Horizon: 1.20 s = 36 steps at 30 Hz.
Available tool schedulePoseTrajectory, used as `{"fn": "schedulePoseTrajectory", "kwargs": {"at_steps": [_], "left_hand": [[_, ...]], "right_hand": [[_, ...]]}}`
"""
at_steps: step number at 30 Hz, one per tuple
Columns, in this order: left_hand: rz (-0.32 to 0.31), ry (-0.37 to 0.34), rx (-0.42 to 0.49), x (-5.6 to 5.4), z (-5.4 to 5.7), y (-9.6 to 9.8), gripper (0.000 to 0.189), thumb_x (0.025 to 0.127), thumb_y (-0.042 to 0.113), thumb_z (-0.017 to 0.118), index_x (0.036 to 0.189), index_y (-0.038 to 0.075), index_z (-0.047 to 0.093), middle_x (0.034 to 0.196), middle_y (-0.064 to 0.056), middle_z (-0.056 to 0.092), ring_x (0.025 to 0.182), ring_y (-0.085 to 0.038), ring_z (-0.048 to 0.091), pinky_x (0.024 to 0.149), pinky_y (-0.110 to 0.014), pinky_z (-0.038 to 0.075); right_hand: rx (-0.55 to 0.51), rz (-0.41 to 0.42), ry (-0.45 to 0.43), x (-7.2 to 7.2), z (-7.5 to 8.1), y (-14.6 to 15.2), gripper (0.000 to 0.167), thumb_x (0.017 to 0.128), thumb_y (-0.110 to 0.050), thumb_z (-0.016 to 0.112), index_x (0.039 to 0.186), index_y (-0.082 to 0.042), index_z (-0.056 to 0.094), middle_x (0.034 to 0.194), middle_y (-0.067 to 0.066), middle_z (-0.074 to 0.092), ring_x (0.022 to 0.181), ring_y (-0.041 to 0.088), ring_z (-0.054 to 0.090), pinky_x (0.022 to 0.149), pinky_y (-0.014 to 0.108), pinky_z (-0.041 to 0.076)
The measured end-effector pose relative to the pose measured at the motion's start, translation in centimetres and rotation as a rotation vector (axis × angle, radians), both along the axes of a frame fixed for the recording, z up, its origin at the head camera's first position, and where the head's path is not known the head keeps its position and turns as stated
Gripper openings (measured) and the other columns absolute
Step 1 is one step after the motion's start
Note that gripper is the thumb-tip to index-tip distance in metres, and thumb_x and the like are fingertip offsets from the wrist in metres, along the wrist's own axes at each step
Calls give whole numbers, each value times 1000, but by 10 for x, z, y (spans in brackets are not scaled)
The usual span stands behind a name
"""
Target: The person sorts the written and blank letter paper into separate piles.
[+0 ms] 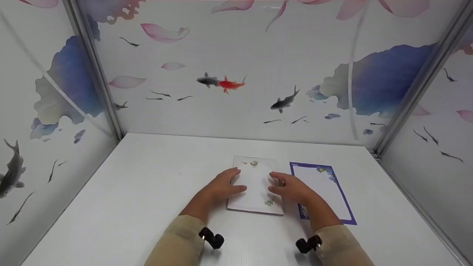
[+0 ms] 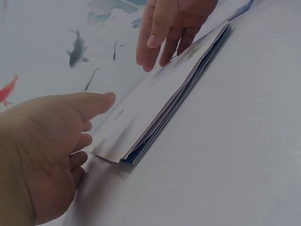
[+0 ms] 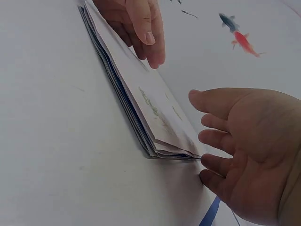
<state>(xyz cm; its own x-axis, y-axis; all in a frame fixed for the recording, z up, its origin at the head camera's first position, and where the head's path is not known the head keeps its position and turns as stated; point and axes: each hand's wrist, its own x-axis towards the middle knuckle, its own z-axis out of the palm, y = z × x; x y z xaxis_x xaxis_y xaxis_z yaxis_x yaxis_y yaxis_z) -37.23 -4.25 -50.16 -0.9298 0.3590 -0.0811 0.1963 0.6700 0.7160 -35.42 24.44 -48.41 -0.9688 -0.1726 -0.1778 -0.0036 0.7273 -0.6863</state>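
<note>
A stack of white paper sheets (image 1: pixel 255 188) with small green plant prints lies on the table, its layered, slightly uneven edges (image 2: pixel 176 103) showing dark blue between the sheets. At its left side is my left hand (image 1: pixel 223 184), thumb held over the top sheet and fingers down along the edge. My right hand (image 1: pixel 292 188) mirrors it at the right side, with its fingertips (image 3: pixel 207 175) right by the stack's corner. Both hands have relaxed fingers and grip nothing. Partly under the right hand and forearm in the head view lies a single sheet with a purple-blue border (image 1: pixel 325 192).
The white table (image 1: pixel 147 192) is enclosed by panels printed with fish and petals; the back panel (image 1: pixel 236 48) rises behind its far edge. Metal posts (image 1: pixel 99 81) stand at the corners. Small black cameras (image 1: pixel 211 238) are strapped to both sleeves.
</note>
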Motion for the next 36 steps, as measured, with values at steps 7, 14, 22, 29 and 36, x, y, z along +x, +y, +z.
{"fn": "schedulePoseTrajectory", "kwargs": {"at_steps": [7,14,22,29,36], "left_hand": [[-98,12,-184,2,-2,1,95,92,62,73,168,18,36,181,2,23,170,-27,13,138,-51,18],[-136,67,-283,3,-4,6,101,91,65,74,169,14,34,181,-2,21,170,-26,15,137,-49,21],[-155,97,-318,7,0,6,99,92,62,73,168,12,34,181,-5,23,169,-29,18,137,-49,23],[-141,99,-320,7,2,7,98,92,62,74,168,12,36,180,-5,24,169,-28,19,136,-49,24],[-124,102,-284,4,1,6,87,96,57,71,165,13,42,179,-4,28,168,-28,22,135,-49,27]], "right_hand": [[154,126,-37,5,-4,-3,92,87,-54,85,166,-35,41,180,-5,26,169,31,15,135,63,16],[250,162,-68,7,-8,-3,94,84,-58,85,165,-41,39,181,-11,18,171,30,6,134,68,13],[280,156,-60,11,-8,-7,91,86,-56,85,164,-43,40,181,-10,20,171,30,10,133,69,14],[294,146,-64,10,-6,-7,90,85,-59,84,163,-46,41,180,-12,21,170,30,11,132,70,15],[250,113,-56,9,-3,-7,81,88,-54,83,160,-41,48,179,-10,28,169,34,18,131,71,18]]}}
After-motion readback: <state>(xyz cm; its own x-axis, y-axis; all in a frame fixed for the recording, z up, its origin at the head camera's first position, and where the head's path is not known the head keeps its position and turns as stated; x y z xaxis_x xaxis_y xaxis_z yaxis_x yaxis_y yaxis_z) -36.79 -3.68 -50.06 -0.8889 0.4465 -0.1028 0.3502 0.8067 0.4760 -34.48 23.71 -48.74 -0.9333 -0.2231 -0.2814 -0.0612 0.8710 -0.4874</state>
